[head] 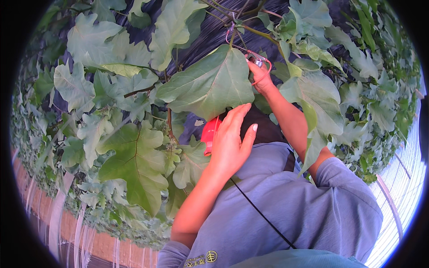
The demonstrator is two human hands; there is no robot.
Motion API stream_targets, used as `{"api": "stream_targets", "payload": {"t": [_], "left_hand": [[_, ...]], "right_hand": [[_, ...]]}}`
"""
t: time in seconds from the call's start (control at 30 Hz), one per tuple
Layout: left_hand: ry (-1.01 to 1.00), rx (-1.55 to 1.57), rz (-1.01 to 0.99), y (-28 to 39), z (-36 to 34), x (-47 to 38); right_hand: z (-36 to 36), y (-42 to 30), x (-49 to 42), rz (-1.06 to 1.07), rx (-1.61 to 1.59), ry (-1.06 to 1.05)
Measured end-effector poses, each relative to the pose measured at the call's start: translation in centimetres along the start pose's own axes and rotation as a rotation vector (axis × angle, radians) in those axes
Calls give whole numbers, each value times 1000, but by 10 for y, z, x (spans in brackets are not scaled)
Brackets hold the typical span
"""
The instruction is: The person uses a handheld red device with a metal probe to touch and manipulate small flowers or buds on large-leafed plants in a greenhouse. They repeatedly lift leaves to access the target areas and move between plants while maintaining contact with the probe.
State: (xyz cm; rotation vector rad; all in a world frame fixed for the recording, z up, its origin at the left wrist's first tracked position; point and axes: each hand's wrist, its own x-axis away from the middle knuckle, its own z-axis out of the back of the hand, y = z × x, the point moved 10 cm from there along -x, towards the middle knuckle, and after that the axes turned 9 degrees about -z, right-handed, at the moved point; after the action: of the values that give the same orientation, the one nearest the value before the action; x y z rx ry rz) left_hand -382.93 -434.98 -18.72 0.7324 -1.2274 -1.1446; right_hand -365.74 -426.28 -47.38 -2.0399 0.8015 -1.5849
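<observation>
Broad lobed leaves, which look like eggplant leaves, surround both hands. My right hand (263, 75) is closed around a small metal hand tool (257, 62) with a thin red loop, just below a forked stem. Its fingers are partly hidden by a large leaf (214, 80). Lower and to the left, my left hand (231, 137) has its fingers stretched out and its thumb apart, at the lower edge of that leaf. A glossy red object (210, 134) shows beside and behind its fingers. Whether the hand grips it cannot be seen.
Branching stems (268, 35) cross above the hands. Dense foliage (130, 164) stands on the left and right, over dark sheeting (214, 25). A black cord (261, 216) runs across my blue shirt. Pale strips (62, 211) hang at the lower left; light ribbed sheeting lies at the lower right.
</observation>
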Motion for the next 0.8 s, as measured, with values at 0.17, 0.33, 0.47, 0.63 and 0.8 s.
{"api": "stream_targets", "payload": {"t": [0.17, 0.33, 0.47, 0.63, 0.8], "left_hand": [[-24, -37, -3, 11, 5, 17], [20, -73, -4, 17, 15, 32], [20, -60, 4, 26, 21, 46], [60, 82, 55, 52, 41, 99], [193, 245, 122, 63, 67, 171]], "right_hand": [[16, 13, -29, 6, -24, 80], [5, 22, -36, -61, -33, 103], [-1, 14, -15, -136, -48, 142], [-11, 10, 21, -216, -175, 51], [21, -20, 71, 13, 422, -33]]}}
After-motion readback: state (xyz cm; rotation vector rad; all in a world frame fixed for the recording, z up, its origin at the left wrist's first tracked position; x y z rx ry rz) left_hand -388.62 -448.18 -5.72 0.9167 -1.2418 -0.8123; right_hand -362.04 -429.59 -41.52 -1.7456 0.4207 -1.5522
